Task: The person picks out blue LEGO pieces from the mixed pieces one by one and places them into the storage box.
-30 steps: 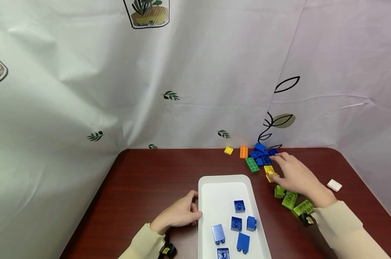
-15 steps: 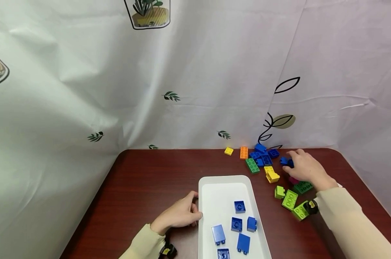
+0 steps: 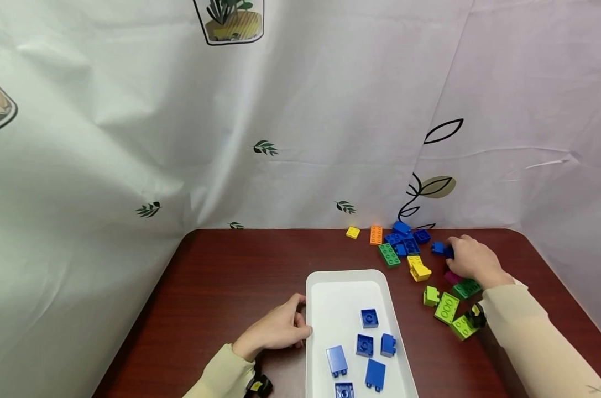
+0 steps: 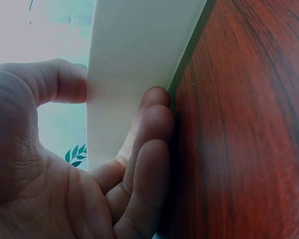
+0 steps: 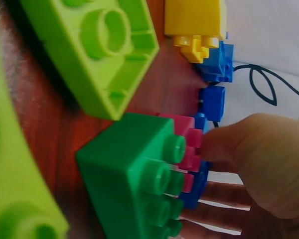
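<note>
My left hand holds the near-left side of a long white tray. In the left wrist view the thumb lies on the tray's rim and the fingers curl against its outer wall, low by the tabletop. Several blue toy building bricks lie apart in the tray, among them a brick on its side. At the table's far right, my right hand pinches a dark blue building brick, mostly hidden by the fingers. Beside it sits another blue brick. A magenta brick and a dark green brick stand close to the hand.
Several blue bricks are heaped at the table's back edge. Around them lie a green brick, an orange brick, yellow bricks and a small yellow brick. Lime-green bricks lie near the right forearm. A pale curtain hangs behind.
The right hand has gone from the blue heap rightward to the separate blue bricks, and its fingers have drawn in on the dark blue one. The left hand stays at the tray.
</note>
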